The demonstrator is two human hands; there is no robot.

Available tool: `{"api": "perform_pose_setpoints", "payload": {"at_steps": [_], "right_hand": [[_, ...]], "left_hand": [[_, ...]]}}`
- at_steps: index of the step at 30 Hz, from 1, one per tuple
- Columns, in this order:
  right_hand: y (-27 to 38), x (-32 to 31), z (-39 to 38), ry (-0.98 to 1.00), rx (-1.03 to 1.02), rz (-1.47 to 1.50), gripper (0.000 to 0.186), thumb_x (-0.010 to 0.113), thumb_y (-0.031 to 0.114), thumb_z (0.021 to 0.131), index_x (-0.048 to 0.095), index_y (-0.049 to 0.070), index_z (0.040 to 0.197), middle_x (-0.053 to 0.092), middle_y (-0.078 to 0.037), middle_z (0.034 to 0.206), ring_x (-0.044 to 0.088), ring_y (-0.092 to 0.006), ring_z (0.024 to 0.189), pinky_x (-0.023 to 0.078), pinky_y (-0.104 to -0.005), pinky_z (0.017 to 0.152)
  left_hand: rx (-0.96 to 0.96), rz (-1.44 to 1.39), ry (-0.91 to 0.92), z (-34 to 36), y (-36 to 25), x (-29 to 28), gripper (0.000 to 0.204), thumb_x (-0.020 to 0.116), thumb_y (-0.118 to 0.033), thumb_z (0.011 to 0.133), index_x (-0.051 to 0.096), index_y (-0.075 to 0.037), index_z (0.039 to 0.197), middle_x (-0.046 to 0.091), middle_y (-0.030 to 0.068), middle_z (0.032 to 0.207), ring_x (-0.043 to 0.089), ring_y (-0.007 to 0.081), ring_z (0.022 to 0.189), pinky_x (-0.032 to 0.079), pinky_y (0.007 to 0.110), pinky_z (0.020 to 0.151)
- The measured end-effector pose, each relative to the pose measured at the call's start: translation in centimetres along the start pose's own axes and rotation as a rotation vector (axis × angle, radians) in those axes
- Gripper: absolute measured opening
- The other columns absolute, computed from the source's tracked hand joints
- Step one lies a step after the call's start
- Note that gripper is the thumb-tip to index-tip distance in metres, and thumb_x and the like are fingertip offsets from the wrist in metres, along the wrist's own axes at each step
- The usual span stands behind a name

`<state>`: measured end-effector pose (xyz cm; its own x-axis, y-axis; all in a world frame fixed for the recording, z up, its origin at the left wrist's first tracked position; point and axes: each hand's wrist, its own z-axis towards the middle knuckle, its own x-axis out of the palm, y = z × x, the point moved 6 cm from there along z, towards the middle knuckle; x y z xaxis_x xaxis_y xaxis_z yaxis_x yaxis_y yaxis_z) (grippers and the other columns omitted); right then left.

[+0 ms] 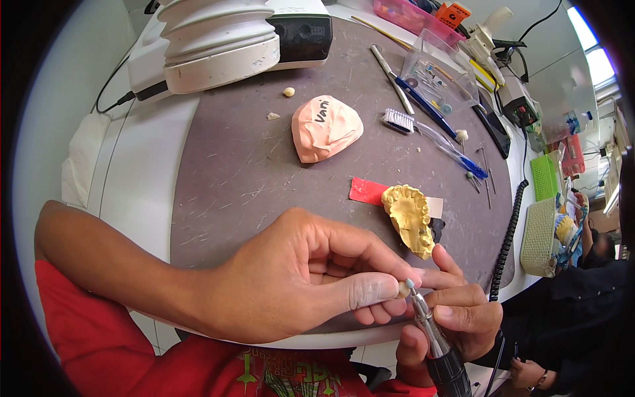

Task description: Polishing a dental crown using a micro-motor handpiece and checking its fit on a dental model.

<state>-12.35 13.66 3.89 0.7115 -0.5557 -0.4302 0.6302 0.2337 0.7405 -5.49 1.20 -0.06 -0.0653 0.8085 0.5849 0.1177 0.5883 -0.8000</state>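
My left hand (284,281) pinches a small tooth-coloured dental crown (403,290) between thumb and forefinger. In my right hand (463,311) is a dental handpiece (428,324), silver at the front and black behind. Its pale blue grinding tip (410,284) meets the crown or sits right against it; which of the two, I cannot tell. The thumb of my left hand carries whitish dust. Just beyond my fingers lies a yellow dental cast (408,218) with a row of teeth, over a red strip (368,192). Farther off stands a pink plaster model (327,129) with handwriting on it.
A white ribbed suction hose (218,40) stands at the back left. Toward the right lie a brush (430,135), a blue pen (423,102) and a clear box (440,69) of small tools. A coiled black cord (509,238) runs along the right edge. Another person (562,324) is at right.
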Motion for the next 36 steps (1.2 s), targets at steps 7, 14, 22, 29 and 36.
{"api": "perform_pose_setpoints", "payload": {"at_steps": [7, 14, 22, 29, 36], "right_hand": [[0.5, -1.1, 0.6, 0.092, 0.020, -0.047, 0.040, 0.072, 0.017, 0.074, 0.042, 0.009, 0.098, 0.058, -0.009, 0.082, 0.061, -0.0298, 0.091, 0.027, -0.0507, 0.103], [0.1, -0.2, 0.1, -0.025, 0.054, -0.028, 0.037, 0.071, 0.018, 0.075, 0.042, 0.010, 0.096, 0.057, -0.008, 0.079, 0.062, -0.0295, 0.088, 0.027, -0.0512, 0.103], [0.6, 0.0, 0.0, -0.110, 0.028, -0.067, 0.037, 0.070, 0.021, 0.076, 0.041, 0.010, 0.096, 0.056, -0.006, 0.077, 0.062, -0.0289, 0.087, 0.029, -0.0507, 0.102], [0.5, -0.4, -0.2, -0.111, 0.074, -0.062, 0.039, 0.070, 0.025, 0.076, 0.039, 0.011, 0.096, 0.055, -0.005, 0.075, 0.062, -0.0293, 0.086, 0.029, -0.0515, 0.102], [0.1, -0.2, -0.3, -0.122, 0.057, -0.066, 0.039, 0.070, 0.025, 0.076, 0.039, 0.011, 0.094, 0.054, -0.005, 0.076, 0.062, -0.0309, 0.087, 0.029, -0.0523, 0.101]], "left_hand": [[0.008, 0.011, 0.004, 0.1, -0.2, 0.2, 0.021, 0.053, -0.001, 0.087, 0.058, 0.006, 0.106, 0.064, 0.0115, 0.089, 0.060, 0.0105, 0.081, 0.050, 0.021, 0.072], [0.008, -0.003, -0.007, 0.1, 0.0, 0.1, 0.021, 0.054, -0.001, 0.087, 0.058, 0.006, 0.105, 0.064, 0.0112, 0.089, 0.060, 0.0102, 0.081, 0.050, 0.021, 0.071], [-0.002, -0.017, 0.007, 0.1, 0.0, 0.3, 0.021, 0.055, -0.002, 0.086, 0.058, 0.007, 0.105, 0.064, 0.0112, 0.090, 0.061, 0.0105, 0.082, 0.051, 0.023, 0.076], [-0.009, -0.012, 0.030, 0.2, -0.1, 0.4, 0.022, 0.054, -0.002, 0.087, 0.057, 0.007, 0.106, 0.063, 0.0127, 0.094, 0.061, 0.0126, 0.087, 0.051, 0.025, 0.080], [0.007, -0.050, 0.040, 0.0, 0.2, 0.1, 0.023, 0.053, -0.001, 0.087, 0.055, 0.006, 0.108, 0.061, 0.0144, 0.099, 0.060, 0.0143, 0.092, 0.050, 0.026, 0.084]]}}
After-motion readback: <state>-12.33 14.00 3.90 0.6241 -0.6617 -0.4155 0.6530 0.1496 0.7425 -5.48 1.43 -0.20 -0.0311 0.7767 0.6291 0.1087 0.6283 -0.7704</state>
